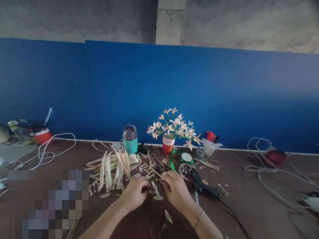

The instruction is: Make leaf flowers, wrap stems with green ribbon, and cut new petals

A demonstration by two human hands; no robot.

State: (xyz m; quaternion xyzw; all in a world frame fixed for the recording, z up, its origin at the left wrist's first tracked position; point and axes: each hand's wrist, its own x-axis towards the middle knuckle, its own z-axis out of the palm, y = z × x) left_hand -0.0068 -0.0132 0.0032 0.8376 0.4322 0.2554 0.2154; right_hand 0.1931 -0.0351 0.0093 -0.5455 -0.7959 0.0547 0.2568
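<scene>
My left hand [136,192] is low over the table with its fingers curled in. Whatever its fingertips pinch is hidden. Close by on the right, my right hand [176,188] has its thumb and fingers drawn together. A thin pale strip [156,173] runs up and left from its fingertips; I cannot tell whether it is held or lies behind. Between the hands are cut pieces of dried husk [156,192]. Long dried husks [107,169] are heaped beyond my left hand. A black glue gun [203,186] lies right of my right hand.
Pale handmade flowers [175,126] stand in stacked paper cups [168,144]. Nearby are a green ribbon roll [186,158], scissors [160,163], a teal container [130,144] and a lined white cup [209,148]. White cables [260,171] cross the right side. A blue panel [159,83] stands behind the table.
</scene>
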